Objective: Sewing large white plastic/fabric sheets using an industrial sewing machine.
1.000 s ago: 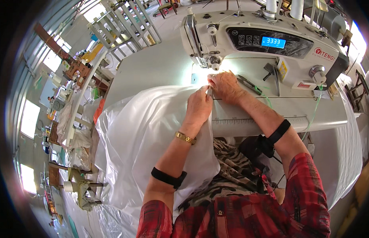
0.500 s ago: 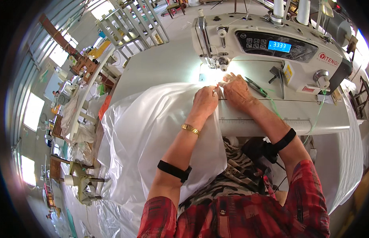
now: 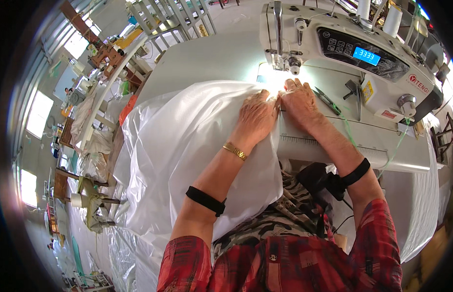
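A thin, glossy white plastic-like sheet [image 3: 187, 131] spreads over the left of the table and hangs down toward my lap. My left hand [image 3: 258, 117], with a gold wristband, grips the sheet close to its right edge, fingers bent. Beside it, my right hand [image 3: 300, 103] is closed at the same edge, its fingertips just in front of the lit needle area. Both hands nearly touch. Over them stands the white sewing machine [image 3: 311, 63] with a glowing blue display. Glare washes out the needle and the sheet's edge beneath it.
Green-handled snips [image 3: 328, 101] lie right of my right hand, with a small black tool [image 3: 351, 90] beyond. Green thread [image 3: 389, 158] hangs from the machine's handwheel. A metal rack [image 3: 175, 22] stands behind the table, and a stool [image 3: 92, 202] sits at left.
The view has shifted, so the machine appears further right and higher. My left hand has turned more palm-down, its fingers reaching along the sheet's edge. Both hands remain near the needle.
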### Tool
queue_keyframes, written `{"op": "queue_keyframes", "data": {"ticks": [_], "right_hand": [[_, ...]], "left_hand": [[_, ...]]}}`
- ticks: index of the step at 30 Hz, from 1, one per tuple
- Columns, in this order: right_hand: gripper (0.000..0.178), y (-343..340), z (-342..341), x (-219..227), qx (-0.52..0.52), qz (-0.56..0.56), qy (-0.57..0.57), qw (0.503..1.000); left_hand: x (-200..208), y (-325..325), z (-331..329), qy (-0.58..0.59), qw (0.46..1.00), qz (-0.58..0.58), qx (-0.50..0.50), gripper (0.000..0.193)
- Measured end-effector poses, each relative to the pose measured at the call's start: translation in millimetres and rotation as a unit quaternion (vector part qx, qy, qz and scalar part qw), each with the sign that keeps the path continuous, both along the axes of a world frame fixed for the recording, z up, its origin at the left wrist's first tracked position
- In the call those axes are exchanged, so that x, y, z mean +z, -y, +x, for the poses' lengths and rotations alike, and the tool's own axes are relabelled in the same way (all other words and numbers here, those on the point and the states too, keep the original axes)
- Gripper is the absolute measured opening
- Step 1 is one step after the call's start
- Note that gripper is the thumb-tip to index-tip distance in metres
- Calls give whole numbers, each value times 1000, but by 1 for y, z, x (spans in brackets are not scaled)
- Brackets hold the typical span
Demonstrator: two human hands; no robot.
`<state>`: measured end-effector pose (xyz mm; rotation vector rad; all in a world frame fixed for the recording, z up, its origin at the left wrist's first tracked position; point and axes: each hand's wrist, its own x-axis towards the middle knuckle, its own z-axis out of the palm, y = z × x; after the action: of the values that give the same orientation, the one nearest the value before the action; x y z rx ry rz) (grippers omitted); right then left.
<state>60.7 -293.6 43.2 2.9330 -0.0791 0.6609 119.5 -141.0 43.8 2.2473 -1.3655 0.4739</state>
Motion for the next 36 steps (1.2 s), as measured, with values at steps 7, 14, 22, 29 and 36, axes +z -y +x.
{"op": "queue_keyframes", "data": {"ticks": [7, 14, 22, 29, 36], "right_hand": [[20, 3, 0, -3, 30, -10, 27, 999], [22, 3, 1, -6, 13, -1, 23, 1000], [20, 2, 1, 0, -23, 46, -64, 997], [21, -1, -9, 3, -15, 112, -55, 992], [28, -33, -76, 12, 95, 201, -22, 975]], "left_hand": [[0, 1, 5, -3, 1000, 29, 10, 28], [-6, 7, 12, 2, 1000, 23, 5, 28], [-13, 15, 29, 30, 999, 18, 0, 29], [-10, 18, 29, -7, 999, 43, 2, 26], [6, -9, 1, -113, 993, 34, -30, 32]]}}
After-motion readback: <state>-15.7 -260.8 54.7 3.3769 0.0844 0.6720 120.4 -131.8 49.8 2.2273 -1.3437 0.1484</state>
